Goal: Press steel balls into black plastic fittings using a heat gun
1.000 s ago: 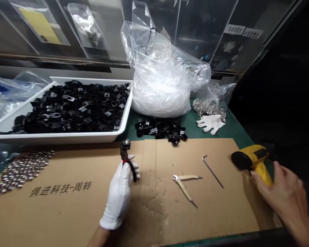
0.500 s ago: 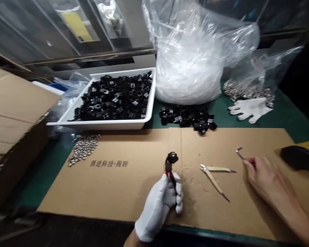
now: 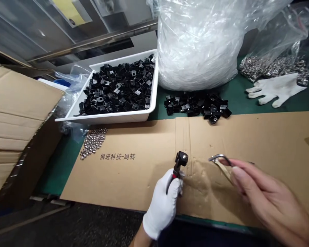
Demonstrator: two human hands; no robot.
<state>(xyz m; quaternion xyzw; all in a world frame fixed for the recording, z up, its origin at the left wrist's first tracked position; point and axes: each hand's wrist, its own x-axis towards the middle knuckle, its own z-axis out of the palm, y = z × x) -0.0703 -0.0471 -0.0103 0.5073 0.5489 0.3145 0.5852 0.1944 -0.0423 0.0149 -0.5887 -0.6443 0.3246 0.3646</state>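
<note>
My left hand [image 3: 162,206], in a white glove, is closed around a dark stem with a red band, and a small black square fitting [image 3: 181,159] sits on its top end, above the cardboard sheet [image 3: 247,137]. My right hand [image 3: 270,195], bare, pinches an L-shaped hex key [image 3: 217,158] in a narrow grip, near the fitting but apart. Many black fittings [image 3: 115,89] lie in the white tray [image 3: 154,85], and a smaller pile [image 3: 198,104] lies on the green tabletop [image 3: 238,99].
</note>
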